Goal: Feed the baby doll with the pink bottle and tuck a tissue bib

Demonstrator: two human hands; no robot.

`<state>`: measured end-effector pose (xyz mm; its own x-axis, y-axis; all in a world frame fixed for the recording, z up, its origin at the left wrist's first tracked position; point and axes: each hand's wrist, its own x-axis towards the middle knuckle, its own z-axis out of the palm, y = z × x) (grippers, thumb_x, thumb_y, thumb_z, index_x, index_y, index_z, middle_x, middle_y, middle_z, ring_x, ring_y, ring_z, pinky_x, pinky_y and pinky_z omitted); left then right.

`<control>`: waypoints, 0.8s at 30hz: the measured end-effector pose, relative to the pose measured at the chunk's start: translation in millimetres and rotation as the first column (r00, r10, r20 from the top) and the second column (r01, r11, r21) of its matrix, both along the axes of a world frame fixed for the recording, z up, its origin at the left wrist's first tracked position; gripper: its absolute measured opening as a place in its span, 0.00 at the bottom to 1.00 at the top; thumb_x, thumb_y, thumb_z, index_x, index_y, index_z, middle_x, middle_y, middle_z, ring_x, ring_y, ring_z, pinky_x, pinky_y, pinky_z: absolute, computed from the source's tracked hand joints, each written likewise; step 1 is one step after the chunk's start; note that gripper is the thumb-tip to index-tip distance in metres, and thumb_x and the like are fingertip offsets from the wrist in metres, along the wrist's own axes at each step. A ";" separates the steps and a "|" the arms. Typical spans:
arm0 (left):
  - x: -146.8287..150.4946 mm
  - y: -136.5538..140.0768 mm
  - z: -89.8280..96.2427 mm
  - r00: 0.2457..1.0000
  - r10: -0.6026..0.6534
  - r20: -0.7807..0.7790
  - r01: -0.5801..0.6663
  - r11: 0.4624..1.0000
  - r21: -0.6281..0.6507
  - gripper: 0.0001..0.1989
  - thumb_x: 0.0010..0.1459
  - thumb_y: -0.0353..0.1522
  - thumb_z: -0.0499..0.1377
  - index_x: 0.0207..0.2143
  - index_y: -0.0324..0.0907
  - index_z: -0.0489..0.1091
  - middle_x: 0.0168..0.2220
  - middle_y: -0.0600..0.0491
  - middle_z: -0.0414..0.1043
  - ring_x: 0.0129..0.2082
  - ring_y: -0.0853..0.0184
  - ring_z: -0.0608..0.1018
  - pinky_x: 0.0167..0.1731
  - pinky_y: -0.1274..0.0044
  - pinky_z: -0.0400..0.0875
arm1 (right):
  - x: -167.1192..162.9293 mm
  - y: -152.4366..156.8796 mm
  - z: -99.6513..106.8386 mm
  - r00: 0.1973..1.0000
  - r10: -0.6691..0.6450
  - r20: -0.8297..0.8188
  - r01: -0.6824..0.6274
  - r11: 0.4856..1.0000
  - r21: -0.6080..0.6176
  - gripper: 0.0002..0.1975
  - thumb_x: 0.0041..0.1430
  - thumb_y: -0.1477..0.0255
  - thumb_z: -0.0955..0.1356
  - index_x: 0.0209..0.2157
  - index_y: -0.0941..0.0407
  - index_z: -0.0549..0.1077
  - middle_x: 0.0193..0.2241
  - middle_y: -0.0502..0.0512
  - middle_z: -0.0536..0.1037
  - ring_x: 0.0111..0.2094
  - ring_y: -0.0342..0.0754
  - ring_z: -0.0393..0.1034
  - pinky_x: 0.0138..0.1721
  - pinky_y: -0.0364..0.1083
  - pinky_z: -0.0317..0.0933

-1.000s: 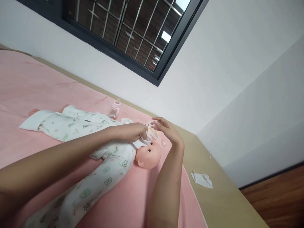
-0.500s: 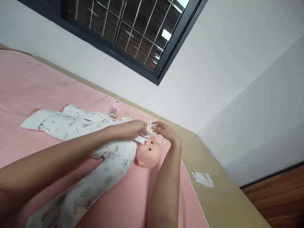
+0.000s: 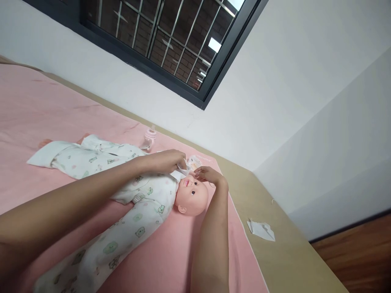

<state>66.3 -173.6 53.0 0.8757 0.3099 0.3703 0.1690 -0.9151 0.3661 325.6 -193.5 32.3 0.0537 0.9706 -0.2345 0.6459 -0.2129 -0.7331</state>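
Observation:
A baby doll in white printed clothes lies on its back, its head towards the right. Over its neck and chest, my left hand is closed on a white wipe, which hangs beside the doll's chin. My right hand is at the far side of the doll's head, fingers slightly bent and apart, near the cheek. Nothing shows in that hand. Just behind my hands lies a white packet with orange print, partly hidden.
A pink baby bottle stands beyond the doll's body. The pink mat covers a tan surface, where a crumpled white tissue lies at right. A white wall and a barred window rise behind.
My left hand has drawn slightly left with the wipe, uncovering the doll's mouth. My right hand has come away from the wipe and dropped lower, closer to the doll's head.

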 end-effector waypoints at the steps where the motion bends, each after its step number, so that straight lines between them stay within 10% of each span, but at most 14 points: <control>1: -2.2 0.2 2.0 1.000 -0.012 -0.020 0.011 1.000 -0.029 0.12 0.42 0.16 0.47 0.18 0.39 0.62 0.26 0.54 0.59 0.26 0.69 0.66 0.29 0.79 0.56 | -0.5 0.1 -2.6 1.000 0.012 -0.005 -0.013 1.000 -0.022 0.04 0.49 0.76 0.72 0.30 0.57 0.76 0.28 0.53 0.78 0.30 0.43 0.72 0.36 0.44 0.68; 9: -5.3 -4.7 3.7 0.990 -0.073 -0.123 0.062 0.994 -0.093 0.23 0.44 0.16 0.48 0.32 0.43 0.78 0.32 0.53 0.71 0.32 0.68 0.71 0.32 0.82 0.59 | 1.4 4.9 -36.8 0.976 0.102 -0.192 -0.123 0.987 -0.101 0.05 0.52 0.73 0.70 0.32 0.58 0.76 0.32 0.54 0.79 0.33 0.44 0.72 0.36 0.44 0.65; 24: -2.7 2.1 -2.2 0.995 -0.054 -0.079 0.053 0.998 -0.018 0.15 0.42 0.16 0.48 0.21 0.40 0.69 0.25 0.54 0.66 0.28 0.68 0.68 0.28 0.80 0.57 | 14.2 10.7 -61.5 0.946 -0.012 -0.324 -0.030 0.992 -0.124 0.17 0.40 0.68 0.75 0.35 0.57 0.76 0.37 0.57 0.79 0.39 0.52 0.73 0.46 0.51 0.63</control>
